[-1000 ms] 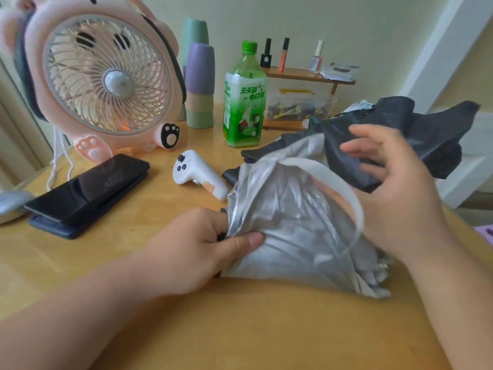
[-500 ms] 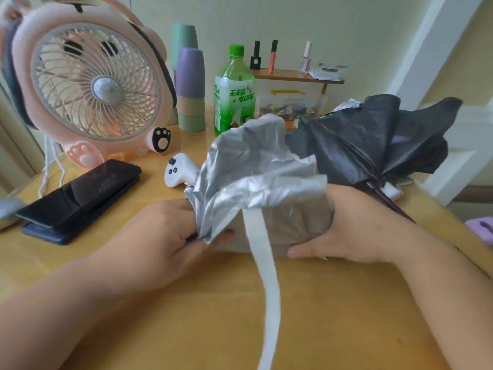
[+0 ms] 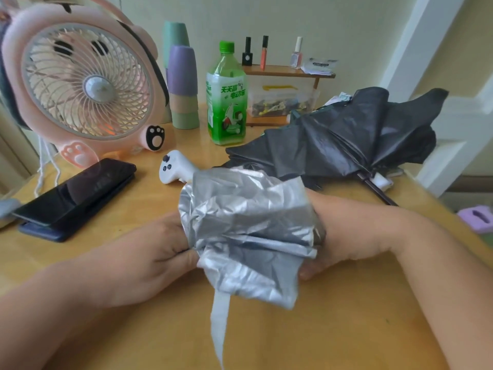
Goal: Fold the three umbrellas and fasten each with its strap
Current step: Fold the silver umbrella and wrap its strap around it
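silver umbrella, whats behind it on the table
Behind the silver umbrella lie a black umbrella, loosely collapsed, and a white controller. The silver fabric covers the controller's grip end and the black umbrella's near edge, so those parts cannot be seen.

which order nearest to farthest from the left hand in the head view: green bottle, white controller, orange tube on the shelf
1. white controller, just beyond the left hand
2. green bottle, farther back, mid-table
3. orange tube, on the back shelf
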The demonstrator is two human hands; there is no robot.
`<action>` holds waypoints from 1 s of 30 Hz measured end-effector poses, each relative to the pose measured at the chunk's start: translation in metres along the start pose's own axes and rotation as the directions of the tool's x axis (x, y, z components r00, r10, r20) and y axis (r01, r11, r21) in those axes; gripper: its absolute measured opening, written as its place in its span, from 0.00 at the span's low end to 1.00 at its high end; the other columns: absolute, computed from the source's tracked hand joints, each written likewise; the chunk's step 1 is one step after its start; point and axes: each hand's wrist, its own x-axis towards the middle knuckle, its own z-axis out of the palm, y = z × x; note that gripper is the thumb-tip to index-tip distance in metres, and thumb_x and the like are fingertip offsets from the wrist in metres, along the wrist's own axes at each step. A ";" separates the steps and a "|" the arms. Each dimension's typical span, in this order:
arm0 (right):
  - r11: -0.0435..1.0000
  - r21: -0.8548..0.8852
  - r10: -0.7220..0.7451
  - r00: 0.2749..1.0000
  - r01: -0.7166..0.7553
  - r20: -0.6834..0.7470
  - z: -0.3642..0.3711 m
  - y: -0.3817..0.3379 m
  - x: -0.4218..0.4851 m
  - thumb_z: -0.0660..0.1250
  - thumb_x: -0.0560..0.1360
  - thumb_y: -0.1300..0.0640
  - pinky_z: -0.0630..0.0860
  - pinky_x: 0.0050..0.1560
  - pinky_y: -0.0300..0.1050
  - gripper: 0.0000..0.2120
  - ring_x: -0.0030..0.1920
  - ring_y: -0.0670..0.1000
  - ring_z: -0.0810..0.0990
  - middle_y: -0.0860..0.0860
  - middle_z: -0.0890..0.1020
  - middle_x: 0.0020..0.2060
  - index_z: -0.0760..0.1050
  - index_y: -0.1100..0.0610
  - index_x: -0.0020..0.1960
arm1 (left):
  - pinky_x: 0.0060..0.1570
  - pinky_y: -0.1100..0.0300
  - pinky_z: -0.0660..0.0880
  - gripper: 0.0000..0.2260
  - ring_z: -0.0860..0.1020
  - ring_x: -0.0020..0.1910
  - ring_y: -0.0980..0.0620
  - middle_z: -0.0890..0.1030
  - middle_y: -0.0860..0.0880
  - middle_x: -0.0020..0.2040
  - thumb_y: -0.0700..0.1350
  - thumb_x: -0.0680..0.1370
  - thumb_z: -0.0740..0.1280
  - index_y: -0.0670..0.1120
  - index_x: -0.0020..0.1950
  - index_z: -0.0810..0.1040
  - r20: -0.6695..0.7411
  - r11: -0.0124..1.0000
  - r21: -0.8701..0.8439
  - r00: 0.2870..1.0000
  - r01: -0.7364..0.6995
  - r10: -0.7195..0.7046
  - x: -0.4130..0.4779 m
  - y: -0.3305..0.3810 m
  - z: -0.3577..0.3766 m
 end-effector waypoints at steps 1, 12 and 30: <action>1.000 -0.003 -0.006 1.000 0.006 0.006 -0.001 -0.001 0.000 0.85 0.55 0.36 0.74 0.66 0.44 0.50 0.64 0.36 0.75 0.31 0.75 0.64 0.63 0.33 0.70 | 0.62 0.73 0.67 0.14 0.73 0.65 0.65 0.75 0.69 0.64 0.59 0.85 0.54 0.64 0.61 0.77 0.016 1.000 -0.029 1.000 0.008 -0.007 0.000 0.000 0.000; 0.979 0.190 -0.072 0.997 0.071 -0.001 -0.013 -0.008 -0.011 0.85 0.61 0.47 0.74 0.61 0.41 0.39 0.61 0.38 0.79 0.36 0.81 0.62 0.72 0.38 0.68 | 0.51 0.70 0.74 0.17 0.80 0.51 0.67 0.83 0.67 0.51 0.74 0.76 0.56 0.69 0.50 0.80 0.046 0.958 -0.235 0.986 0.167 -0.161 0.011 -0.005 -0.001; 0.972 0.171 -0.119 0.969 0.158 -0.218 -0.022 0.004 -0.025 0.78 0.71 0.60 0.73 0.71 0.50 0.40 0.70 0.40 0.73 0.37 0.76 0.67 0.66 0.36 0.75 | 0.32 0.57 0.61 0.20 0.61 0.32 0.48 0.68 0.52 0.31 0.59 0.74 0.69 0.42 0.40 0.82 0.262 0.739 -0.475 0.879 0.477 -0.399 0.020 -0.028 -0.010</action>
